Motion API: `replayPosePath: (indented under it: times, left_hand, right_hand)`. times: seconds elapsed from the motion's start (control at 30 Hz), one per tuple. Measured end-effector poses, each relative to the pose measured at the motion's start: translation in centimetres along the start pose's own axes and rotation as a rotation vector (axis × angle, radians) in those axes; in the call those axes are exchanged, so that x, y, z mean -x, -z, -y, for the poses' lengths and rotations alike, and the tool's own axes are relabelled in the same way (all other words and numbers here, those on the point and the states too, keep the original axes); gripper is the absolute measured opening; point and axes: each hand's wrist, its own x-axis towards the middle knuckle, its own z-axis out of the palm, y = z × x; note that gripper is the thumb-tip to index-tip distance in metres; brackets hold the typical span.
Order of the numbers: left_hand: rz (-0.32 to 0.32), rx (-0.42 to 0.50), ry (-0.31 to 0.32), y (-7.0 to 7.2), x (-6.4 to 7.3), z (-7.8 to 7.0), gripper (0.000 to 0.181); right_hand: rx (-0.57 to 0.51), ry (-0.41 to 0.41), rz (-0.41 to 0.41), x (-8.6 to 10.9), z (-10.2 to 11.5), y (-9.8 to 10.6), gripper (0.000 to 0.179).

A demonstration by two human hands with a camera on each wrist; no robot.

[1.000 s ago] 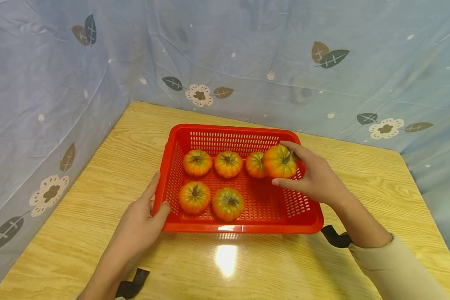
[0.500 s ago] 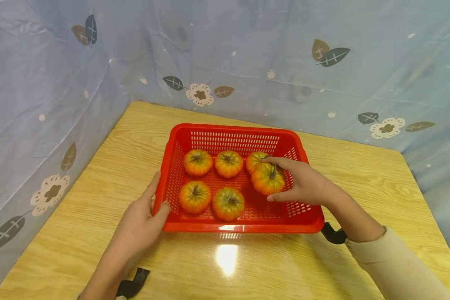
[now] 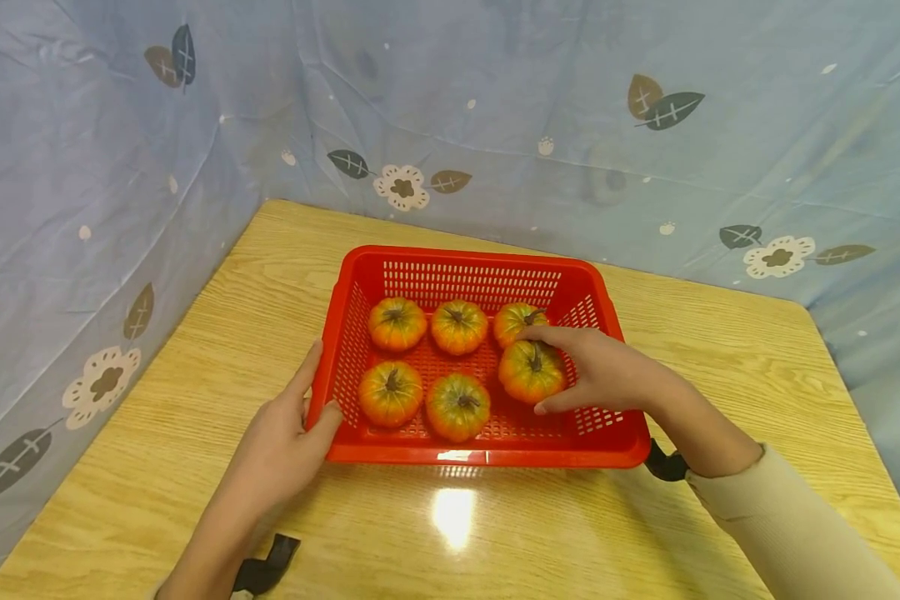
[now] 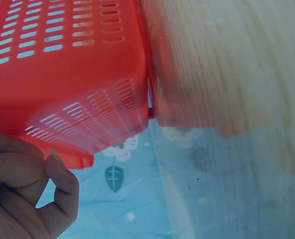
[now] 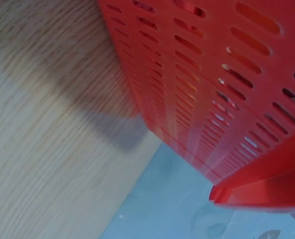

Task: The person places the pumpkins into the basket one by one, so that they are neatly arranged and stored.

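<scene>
My right hand (image 3: 607, 371) reaches over the right side of a red slotted basket (image 3: 420, 455) and grips a small orange pumpkin (image 3: 531, 375) between thumb and fingers. That pumpkin is low in the basket, in front of another pumpkin (image 3: 516, 322) at the back right; whether it touches the floor I cannot tell. My left hand (image 3: 281, 446) grips the basket's left rim, thumb on the inner side. In the left wrist view, curled fingers (image 4: 18, 162) meet the rim from below. The right wrist view shows only the outside of the basket wall (image 5: 187, 94), with the hand hidden.
Several more pumpkins sit in the basket: two at the back (image 3: 397, 323) and two at the front (image 3: 391, 393). The basket stands on a wood-grain table (image 3: 720, 367). A pale blue curtain (image 3: 510, 125) with leaf and flower prints hangs behind and to the left.
My right hand has carried its pumpkin leftward and down, from the basket's right end to the front of the back-right pumpkin. The left hand stays on the rim.
</scene>
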Motion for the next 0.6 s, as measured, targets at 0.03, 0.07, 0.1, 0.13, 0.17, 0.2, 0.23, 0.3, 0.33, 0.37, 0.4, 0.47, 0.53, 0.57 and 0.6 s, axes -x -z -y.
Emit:
replayPosePath:
  times: [0.03,0.07,0.1,0.13,0.17,0.2,0.23,0.3,0.33,0.37,0.4,0.47,0.53,0.57,0.6]
  left_hand:
    - [0.002,0.0,0.0,0.0,0.0,0.0,0.079]
    - [0.001,0.001,-0.001,0.0,0.0,0.0,0.079]
    - [0.001,0.001,-0.001,0.0,0.0,0.0,0.079]
    - [0.001,0.0,-0.002,0.0,0.0,0.1,0.079]
    - [0.0,-0.001,-0.002,0.0,0.0,0.1,0.079]
    - [-0.001,-0.004,-0.001,0.0,0.0,0.1,0.079]
    - [-0.001,-0.005,0.0,0.1,0.0,0.1,0.079]
    - [0.0,-0.007,0.003,0.1,0.0,0.1,0.079]
    - [0.001,-0.008,0.004,0.1,0.0,0.1,0.079]
    - [0.001,-0.008,0.005,0.1,0.0,0.0,0.079]
    - [0.002,-0.005,0.005,0.1,0.0,0.0,0.079]
    - [0.003,0.001,0.003,0.0,0.0,0.0,0.079]
    - [0.002,0.006,0.0,0.0,0.0,0.0,0.079]
    - [0.002,0.009,-0.002,0.0,0.0,0.0,0.079]
    - [0.003,0.011,-0.004,0.0,0.0,0.0,0.079]
  right_hand:
    - [0.004,0.001,0.013,-0.1,0.0,0.0,0.082]
    - [0.006,-0.001,0.027,-0.2,0.0,-0.1,0.081]
    - [0.005,-0.003,0.042,-0.3,0.0,-0.1,0.082]
    - [0.003,-0.002,0.056,-0.5,0.0,-0.1,0.082]
    - [0.001,0.0,0.07,-0.6,0.1,-0.2,0.082]
    - [-0.003,0.002,0.085,-0.8,0.1,-0.2,0.082]
    - [-0.009,0.008,0.099,-0.9,0.1,-0.2,0.082]
    - [-0.016,0.015,0.127,-1.2,0.0,-0.3,0.082]
    - [-0.017,0.02,0.14,-1.3,0.0,-0.4,0.082]
    - [-0.02,0.025,0.152,-1.5,0.0,-0.5,0.082]
    - [-0.024,0.029,0.163,-1.6,-0.1,-0.6,0.082]
    - [-0.025,0.037,0.179,-1.8,-0.2,-0.7,0.08]
    - [-0.028,0.042,0.196,-1.9,-0.2,-0.9,0.078]
    - [-0.032,0.04,0.203,-2.0,-0.3,-1.0,0.077]
    - [-0.031,0.034,0.211,-2.0,-0.3,-1.1,0.076]
